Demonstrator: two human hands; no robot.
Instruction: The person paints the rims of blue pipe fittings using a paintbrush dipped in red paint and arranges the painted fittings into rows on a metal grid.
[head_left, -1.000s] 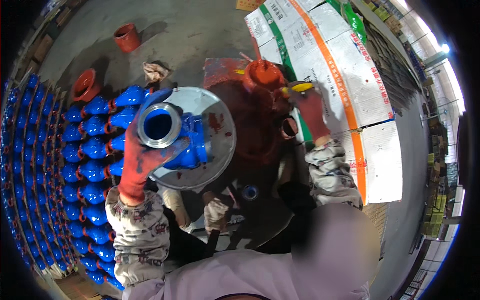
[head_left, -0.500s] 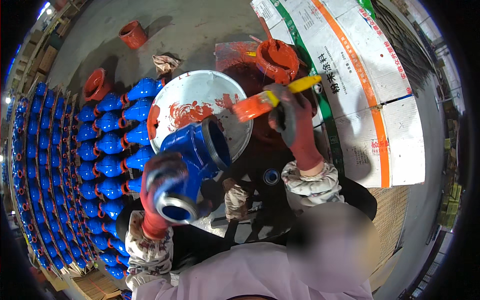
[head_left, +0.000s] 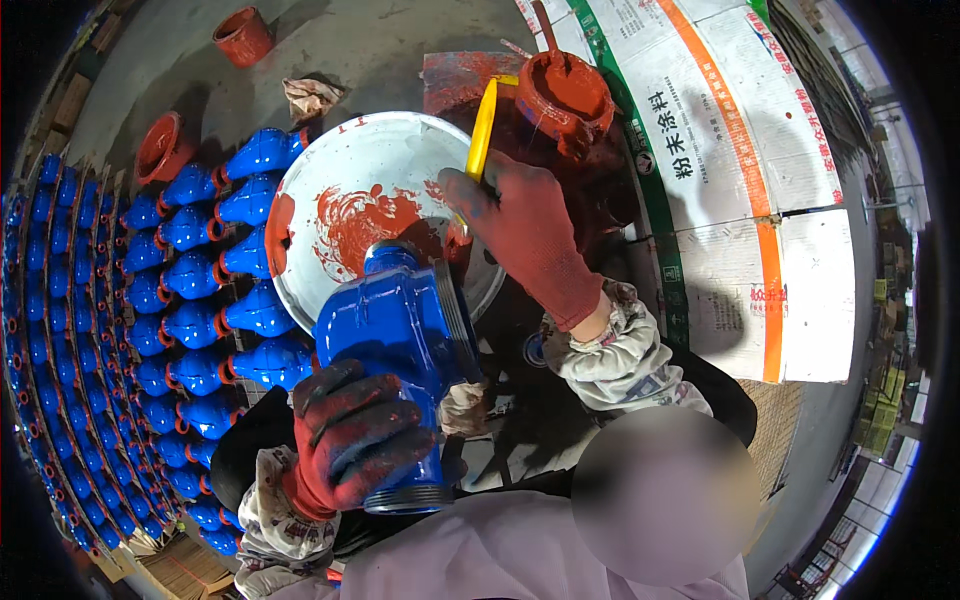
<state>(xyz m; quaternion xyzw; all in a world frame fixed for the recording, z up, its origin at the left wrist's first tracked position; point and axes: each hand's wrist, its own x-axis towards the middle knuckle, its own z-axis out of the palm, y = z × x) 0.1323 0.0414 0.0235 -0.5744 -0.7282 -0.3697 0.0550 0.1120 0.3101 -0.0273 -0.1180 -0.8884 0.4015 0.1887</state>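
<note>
My gloved left hand [head_left: 365, 435] wraps round the near end of a blue valve body [head_left: 390, 325] that has bare threaded ends. The valve body is tilted over the near edge of a white round tub lid or basin [head_left: 300, 190] smeared with red paint. In my gloved right hand [head_left: 525, 220] is a paintbrush with a yellow handle [head_left: 483, 130], held nearly upright. Its bristles point down beside the far threaded opening and are mostly hidden behind the fingers. Whether they touch the valve body I cannot tell.
A pot of red paint [head_left: 565, 95] stands beyond my right hand. Flattened white cardboard [head_left: 730, 200] lies to the right. Rows of blue valve bodies [head_left: 190, 270] with red ends fill the left. Two red buckets [head_left: 243, 38] and a crumpled rag [head_left: 312, 97] lie farther off.
The brush has swung from nearly level to upright and moved left and down toward the valve body. My left hand has turned the valve body, so its near opening now faces toward me.
</note>
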